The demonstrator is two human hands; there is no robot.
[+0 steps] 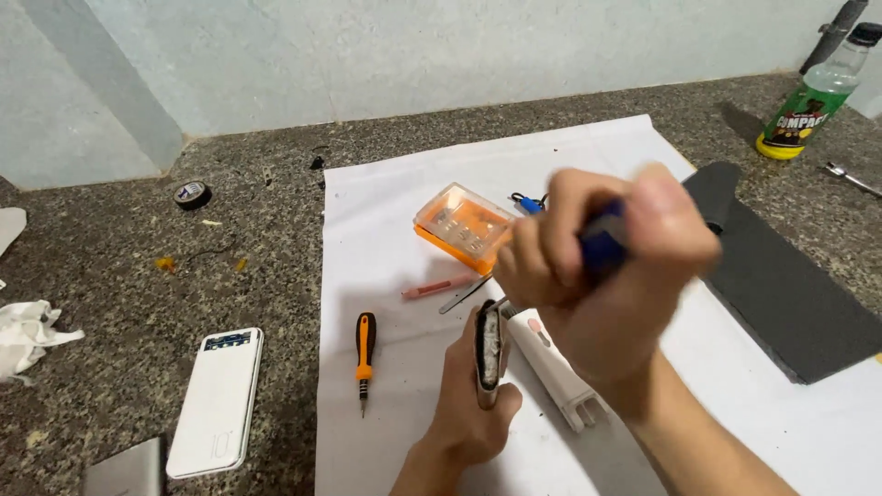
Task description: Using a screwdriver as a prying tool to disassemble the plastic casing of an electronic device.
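My left hand (pixel 469 404) grips a small flat device (pixel 489 354) held on edge over the white paper sheet (pixel 386 239). My right hand (pixel 611 266) is closed around a blue-handled tool (pixel 602 243), raised above the device and blurred; its tip is hidden. A white plastic device body (pixel 551 367) lies on the paper just right of my left hand.
On the paper lie an orange-and-black screwdriver (pixel 365 354), an orange bit case (pixel 462 225), a pink stick (pixel 436 288) and metal tweezers (pixel 464 296). A white power bank (pixel 217 401), tape roll (pixel 192 194), dark mat (pixel 790 285) and green bottle (pixel 813 96) sit on the granite counter.
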